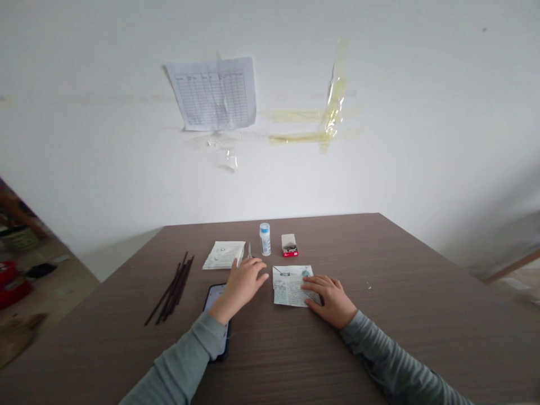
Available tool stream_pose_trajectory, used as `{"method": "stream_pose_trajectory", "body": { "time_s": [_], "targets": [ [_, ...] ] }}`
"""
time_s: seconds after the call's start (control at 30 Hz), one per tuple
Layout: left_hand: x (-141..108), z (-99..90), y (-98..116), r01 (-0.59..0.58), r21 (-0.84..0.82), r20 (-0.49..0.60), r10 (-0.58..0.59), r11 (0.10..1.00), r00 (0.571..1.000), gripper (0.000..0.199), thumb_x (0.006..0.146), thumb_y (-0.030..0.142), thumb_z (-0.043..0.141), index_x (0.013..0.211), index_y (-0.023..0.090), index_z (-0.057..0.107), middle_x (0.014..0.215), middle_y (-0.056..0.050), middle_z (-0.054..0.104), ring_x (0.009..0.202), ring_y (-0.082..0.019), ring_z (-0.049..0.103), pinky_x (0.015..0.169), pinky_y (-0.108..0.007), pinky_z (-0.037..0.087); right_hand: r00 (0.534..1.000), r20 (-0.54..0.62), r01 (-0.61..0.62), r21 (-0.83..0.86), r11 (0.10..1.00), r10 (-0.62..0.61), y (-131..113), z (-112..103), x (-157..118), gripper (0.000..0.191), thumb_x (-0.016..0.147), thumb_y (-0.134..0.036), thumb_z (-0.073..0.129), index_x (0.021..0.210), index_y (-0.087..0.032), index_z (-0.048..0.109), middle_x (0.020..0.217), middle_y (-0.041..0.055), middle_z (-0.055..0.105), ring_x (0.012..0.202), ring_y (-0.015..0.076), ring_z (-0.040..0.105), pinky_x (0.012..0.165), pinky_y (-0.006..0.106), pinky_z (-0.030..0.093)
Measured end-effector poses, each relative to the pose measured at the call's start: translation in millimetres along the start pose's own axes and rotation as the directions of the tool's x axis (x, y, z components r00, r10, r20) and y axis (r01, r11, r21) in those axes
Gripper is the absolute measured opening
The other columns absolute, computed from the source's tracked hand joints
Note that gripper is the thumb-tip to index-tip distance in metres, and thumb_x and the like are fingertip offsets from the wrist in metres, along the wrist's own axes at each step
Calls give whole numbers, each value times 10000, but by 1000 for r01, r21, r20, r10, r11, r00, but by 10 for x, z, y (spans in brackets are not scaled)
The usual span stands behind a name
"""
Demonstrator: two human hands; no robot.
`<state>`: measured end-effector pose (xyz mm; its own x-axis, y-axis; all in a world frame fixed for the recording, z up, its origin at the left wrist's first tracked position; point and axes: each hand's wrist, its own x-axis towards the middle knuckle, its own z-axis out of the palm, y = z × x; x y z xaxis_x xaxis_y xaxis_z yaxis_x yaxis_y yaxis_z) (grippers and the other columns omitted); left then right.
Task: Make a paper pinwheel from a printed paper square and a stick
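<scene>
A: Where was the left hand [242, 284]?
B: Above the table [405, 320], wrist over the phone [221, 346]; fingers loosely spread, no object visible between them; tips near what looked like scissors [249, 249], contact could not be told.
A: And the right hand [331, 299]?
B: On the right edge of the creased printed sheet [287, 291]; fingers spread, not pinching; sheet lay on the table, right of the left hand.
A: Items around?
B: White bottle [265, 241] with blue cap, upright beyond the sheet; open red-and-white box [290, 254] to its right, small contents unclear; pale folded paper [223, 256] left of the scissors; dark sticks [174, 292] farther left, loosely bunched.
</scene>
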<state>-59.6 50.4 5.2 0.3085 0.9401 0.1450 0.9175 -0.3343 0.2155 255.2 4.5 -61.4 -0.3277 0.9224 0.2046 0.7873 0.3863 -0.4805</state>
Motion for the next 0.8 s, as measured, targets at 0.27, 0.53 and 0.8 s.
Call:
{"method": "stream_pose_trajectory", "body": {
  "time_s": [0.27, 0.53, 0.8],
  "targets": [
    [-246, 181, 384, -97, -49, 215, 105, 994, 971, 588, 1146, 260, 896, 1725, 356, 874, 1907, -163, 759, 1868, -540, 602, 1576, -954, 290, 999, -22, 39, 7, 999, -38, -66, -21, 6, 374, 1032, -228, 889, 1360, -344, 1027, 1639, 146, 942, 1558, 486, 849, 1321, 745, 658],
    [-246, 275, 275, -106, -119, 172, 125, 987, 977, 525, 1096, 264, 951, 1613, 356, 942, 1844, -183, 809, 1816, -570, 652, 1549, -956, 350, 998, -54, 8, -2, 1000, -8, -82, -59, 0, 395, 1043, -228, 851, 1352, -393, 1033, 1606, 107, 960, 1518, 442, 869, 1303, 640, 681],
    [356, -172, -44, -101, -64, -153, 90, 993, 984, 379, 1150, 177, 827, 1495, 264, 955, 1663, -165, 895, 1555, -403, 827, 1436, -594, 596, 991, -131, -15, -32, 999, 10, 12, 5, 20, 314, 1067, -226, 825, 1286, -330, 1025, 1540, 146, 978, 1468, 455, 867, 1282, 698, 683]
  ]
}}
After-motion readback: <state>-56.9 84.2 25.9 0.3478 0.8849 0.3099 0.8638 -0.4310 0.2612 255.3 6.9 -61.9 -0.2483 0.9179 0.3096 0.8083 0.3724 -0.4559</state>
